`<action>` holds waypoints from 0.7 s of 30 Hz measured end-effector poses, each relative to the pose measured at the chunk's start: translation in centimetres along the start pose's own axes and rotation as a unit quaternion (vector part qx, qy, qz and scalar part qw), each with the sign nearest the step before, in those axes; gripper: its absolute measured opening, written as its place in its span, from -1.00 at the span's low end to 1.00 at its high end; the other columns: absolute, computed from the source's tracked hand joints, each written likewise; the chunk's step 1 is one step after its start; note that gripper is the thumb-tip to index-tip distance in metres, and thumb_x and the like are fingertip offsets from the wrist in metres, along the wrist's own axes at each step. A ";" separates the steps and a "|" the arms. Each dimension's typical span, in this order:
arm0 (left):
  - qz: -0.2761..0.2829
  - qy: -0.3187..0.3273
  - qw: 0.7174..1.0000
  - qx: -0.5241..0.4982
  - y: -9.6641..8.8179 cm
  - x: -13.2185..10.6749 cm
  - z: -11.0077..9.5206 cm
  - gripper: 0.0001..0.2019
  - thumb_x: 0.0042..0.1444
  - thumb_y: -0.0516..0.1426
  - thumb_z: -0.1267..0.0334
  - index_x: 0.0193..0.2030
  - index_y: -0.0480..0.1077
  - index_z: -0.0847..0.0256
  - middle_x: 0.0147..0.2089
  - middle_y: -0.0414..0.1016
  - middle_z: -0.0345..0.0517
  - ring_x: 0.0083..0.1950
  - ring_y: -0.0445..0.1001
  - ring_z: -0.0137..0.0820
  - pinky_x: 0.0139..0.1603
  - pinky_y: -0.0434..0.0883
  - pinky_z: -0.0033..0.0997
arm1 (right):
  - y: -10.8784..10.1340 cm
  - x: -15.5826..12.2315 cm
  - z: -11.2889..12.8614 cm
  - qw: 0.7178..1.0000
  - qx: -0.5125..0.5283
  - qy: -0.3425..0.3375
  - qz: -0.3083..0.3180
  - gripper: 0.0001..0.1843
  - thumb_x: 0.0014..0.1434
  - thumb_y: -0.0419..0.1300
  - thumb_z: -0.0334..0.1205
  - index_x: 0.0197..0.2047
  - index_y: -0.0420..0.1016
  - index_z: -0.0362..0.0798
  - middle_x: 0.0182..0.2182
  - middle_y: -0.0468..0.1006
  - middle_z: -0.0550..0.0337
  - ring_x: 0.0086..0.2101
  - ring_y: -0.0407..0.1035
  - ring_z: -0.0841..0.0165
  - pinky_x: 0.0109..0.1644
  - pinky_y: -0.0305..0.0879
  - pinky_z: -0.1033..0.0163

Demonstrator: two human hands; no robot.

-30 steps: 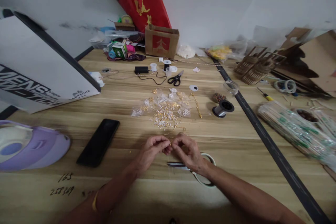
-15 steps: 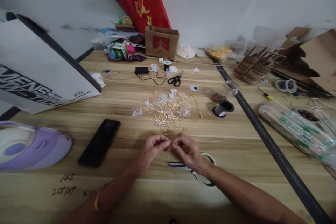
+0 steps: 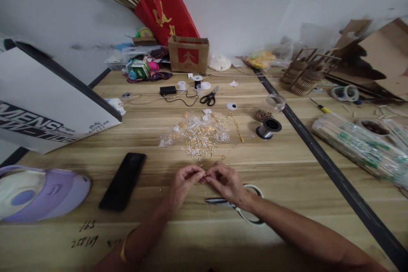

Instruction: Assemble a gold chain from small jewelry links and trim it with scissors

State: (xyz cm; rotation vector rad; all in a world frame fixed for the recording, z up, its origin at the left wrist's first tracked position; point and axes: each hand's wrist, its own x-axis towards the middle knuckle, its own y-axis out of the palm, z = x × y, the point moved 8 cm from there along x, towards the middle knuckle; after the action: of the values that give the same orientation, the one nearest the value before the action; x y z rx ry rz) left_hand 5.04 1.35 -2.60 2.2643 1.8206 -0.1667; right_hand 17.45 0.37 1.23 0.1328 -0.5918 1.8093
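Observation:
My left hand [image 3: 187, 182] and my right hand [image 3: 227, 182] meet fingertip to fingertip low over the table, each closed in a pinch. A tiny gold-coloured piece [image 3: 205, 175] glints between them; its exact kind is too small to tell. Just beyond the fingers lies a thin gold chain [image 3: 210, 160] with a small ring at its end. Further off, a heap of gold and silver beads [image 3: 200, 143] spreads over small clear bags. White-handled scissors [image 3: 255, 216] lie partly under my right hand and wrist.
Left are a black phone [image 3: 123, 182] and a purple-and-white visor [image 3: 57, 193]. A wire spool [image 3: 268, 128] and a gold chain bracelet [image 3: 236, 127] lie beyond my right hand. Black-handled scissors [image 3: 208, 97] rest further back. Bagged sticks [image 3: 357, 148] lie right of a black strip [image 3: 315, 153].
The view has tilted slightly, shifting the background. Both hands stay pinched together in nearly the same place, and a gold glint now shows between the fingertips.

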 end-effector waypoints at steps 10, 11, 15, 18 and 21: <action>-0.033 0.038 0.996 0.071 -0.2 -0.5 -0.9 -0.86 -0.06 0.21 0.23 -0.45 0.46 0.28 -0.47 0.48 -0.15 -0.40 0.42 -0.41 -0.32 0.36 -0.47 | -0.1 -0.1 -0.2 1.000 -0.003 -0.009 -0.008 -0.91 0.17 0.16 -0.25 -0.32 0.42 -0.08 -0.48 0.42 0.19 -0.46 0.28 0.43 -0.39 0.24 0.35; -0.031 0.044 0.996 0.077 -0.2 -0.5 -0.9 -0.86 -0.06 0.21 0.23 -0.44 0.47 0.27 -0.47 0.49 -0.15 -0.40 0.42 -0.41 -0.32 0.36 -0.47 | -0.1 -0.1 -0.2 1.000 -0.003 -0.009 -0.008 -0.91 0.18 0.16 -0.25 -0.32 0.42 -0.08 -0.49 0.42 0.19 -0.46 0.28 0.43 -0.39 0.23 0.35; -0.031 0.065 0.993 0.096 -0.2 -0.5 -0.9 -0.86 -0.03 0.19 0.23 -0.43 0.47 0.27 -0.46 0.49 -0.14 -0.39 0.43 -0.41 -0.33 0.36 -0.48 | 0.0 -0.2 -0.4 1.000 -0.002 0.012 -0.002 -0.88 0.19 0.14 -0.22 -0.33 0.42 -0.08 -0.48 0.42 0.19 -0.46 0.29 0.43 -0.40 0.23 0.35; -0.035 0.067 0.993 0.092 -0.2 -0.5 -0.9 -0.86 -0.02 0.19 0.23 -0.42 0.47 0.27 -0.46 0.49 -0.14 -0.39 0.44 -0.41 -0.32 0.37 -0.48 | 0.0 -0.2 -0.6 1.000 0.001 0.024 -0.001 -0.89 0.18 0.15 -0.22 -0.33 0.42 -0.08 -0.49 0.42 0.20 -0.47 0.30 0.43 -0.41 0.23 0.35; -0.032 0.064 0.994 0.083 -0.2 -0.5 -0.9 -0.85 -0.01 0.19 0.22 -0.43 0.46 0.28 -0.47 0.49 -0.15 -0.40 0.44 -0.41 -0.33 0.37 -0.48 | 0.0 -0.2 -0.5 1.000 0.000 0.018 0.003 -0.91 0.18 0.14 -0.25 -0.33 0.41 -0.08 -0.49 0.41 0.19 -0.47 0.30 0.43 -0.40 0.24 0.35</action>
State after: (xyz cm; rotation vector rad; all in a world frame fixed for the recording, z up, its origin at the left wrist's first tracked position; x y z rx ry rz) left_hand 4.67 1.12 -1.59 2.3791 2.0166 -0.1951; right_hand 17.63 0.46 0.72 0.0986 -0.5663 1.8139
